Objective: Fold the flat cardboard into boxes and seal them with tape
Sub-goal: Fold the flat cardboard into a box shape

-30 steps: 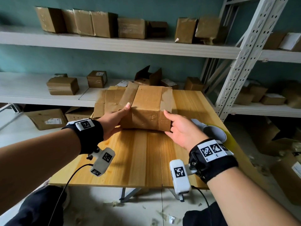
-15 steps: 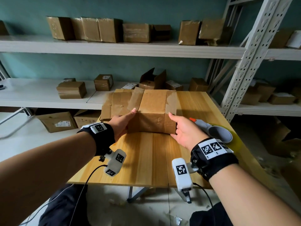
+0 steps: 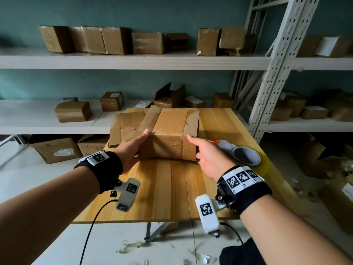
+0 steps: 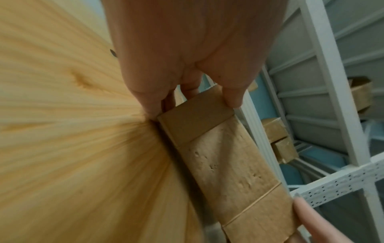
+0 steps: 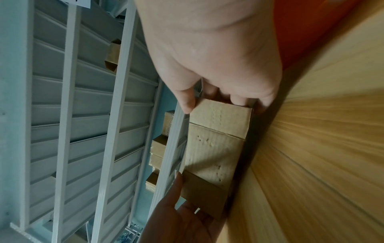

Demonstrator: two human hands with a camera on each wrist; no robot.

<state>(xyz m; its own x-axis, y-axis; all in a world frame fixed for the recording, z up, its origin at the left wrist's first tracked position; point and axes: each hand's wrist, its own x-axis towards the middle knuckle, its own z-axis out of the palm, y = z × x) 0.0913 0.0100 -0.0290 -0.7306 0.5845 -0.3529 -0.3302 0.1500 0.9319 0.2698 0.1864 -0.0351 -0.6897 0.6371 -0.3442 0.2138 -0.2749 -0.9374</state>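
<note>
taped brown box [image 3: 169,136], flat cardboard [image 3: 128,127] beside

Left hand [image 3: 131,150] fingers hidden behind box [image 3: 170,138], tape gun [image 3: 238,153] partly behind right hand [image 3: 210,159], labels on shelved boxes [image 3: 111,101] unreadable

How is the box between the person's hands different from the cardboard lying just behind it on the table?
The folded box stands up as a closed block with taped ends, while the flat cardboard lies unfolded on the wooden table. The left hand and right hand flank the box; neither is seen touching the flat cardboard. Both are plain brown cardboard carrying strips of tape.
</note>
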